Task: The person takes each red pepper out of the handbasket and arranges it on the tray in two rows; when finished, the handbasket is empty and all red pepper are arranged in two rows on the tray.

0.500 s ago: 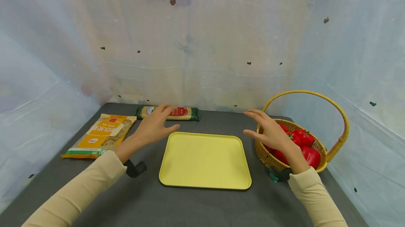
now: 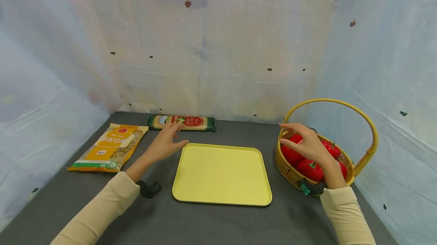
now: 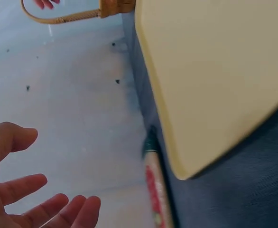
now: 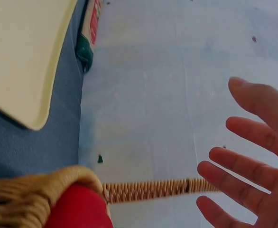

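Note:
My left hand (image 2: 164, 144) hovers near the upper left corner of a yellow tray (image 2: 222, 175), its fingers spread and holding nothing. Over the left side of a wicker basket (image 2: 290, 171) hangs my right hand (image 2: 308, 144), also holding nothing, with thumb and fingers apart. Red tomatoes (image 2: 310, 170) and other red vegetables lie in the basket, partly hidden by that hand. In the right wrist view the fingers (image 4: 243, 166) appear relaxed and apart from the basket handle (image 4: 148, 191). The left wrist view shows the left fingers (image 3: 58, 206) loosely extended.
A green-ended packet of noodles (image 2: 191, 122) lies at the back of the dark table (image 2: 205, 226), behind the left hand. An orange and yellow food bag (image 2: 109, 148) rests at the left. Pale plastic sheeting (image 2: 218, 47) rises behind and at both sides.
My right hand has shifted right, further over the basket, uncovering tomatoes at its left side. The left hand has moved slightly down and left, showing more of the noodle packet.

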`<state>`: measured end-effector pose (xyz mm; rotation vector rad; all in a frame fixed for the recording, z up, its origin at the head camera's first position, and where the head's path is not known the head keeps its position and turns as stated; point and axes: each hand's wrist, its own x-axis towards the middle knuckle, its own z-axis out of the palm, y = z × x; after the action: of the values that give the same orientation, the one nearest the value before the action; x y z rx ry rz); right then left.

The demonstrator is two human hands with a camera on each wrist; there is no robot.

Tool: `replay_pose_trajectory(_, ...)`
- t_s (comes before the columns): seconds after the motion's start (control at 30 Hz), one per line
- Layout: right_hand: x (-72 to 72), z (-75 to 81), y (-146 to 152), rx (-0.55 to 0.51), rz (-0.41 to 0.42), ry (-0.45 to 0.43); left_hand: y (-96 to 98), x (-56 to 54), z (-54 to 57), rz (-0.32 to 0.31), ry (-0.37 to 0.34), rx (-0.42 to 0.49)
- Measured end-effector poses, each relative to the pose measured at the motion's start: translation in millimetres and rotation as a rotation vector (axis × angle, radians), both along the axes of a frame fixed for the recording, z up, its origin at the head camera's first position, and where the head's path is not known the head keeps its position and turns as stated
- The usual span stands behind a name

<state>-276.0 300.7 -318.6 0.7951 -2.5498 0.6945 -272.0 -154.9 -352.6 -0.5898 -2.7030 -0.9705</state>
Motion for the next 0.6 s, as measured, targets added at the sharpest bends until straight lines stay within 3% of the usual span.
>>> replay_pose_trajectory(0.23,-2.0,-1.4,19,-0.076,-0.053,-0.085,-4.7,-9.1,-28.0,0.012,-0.021,0.057)
replay_pose_trajectory(0.33,-3.8,-1.6,26,-0.085,-0.068,-0.091,-5.6,-9.7,-34.0,0.036,-0.055,0.054)
replay_pose_trajectory(0.6,-14.6,-2.4,44,-0.097,-0.122,-0.1,-9.6,-13.5,-44.2,0.026,-0.085,0.04)
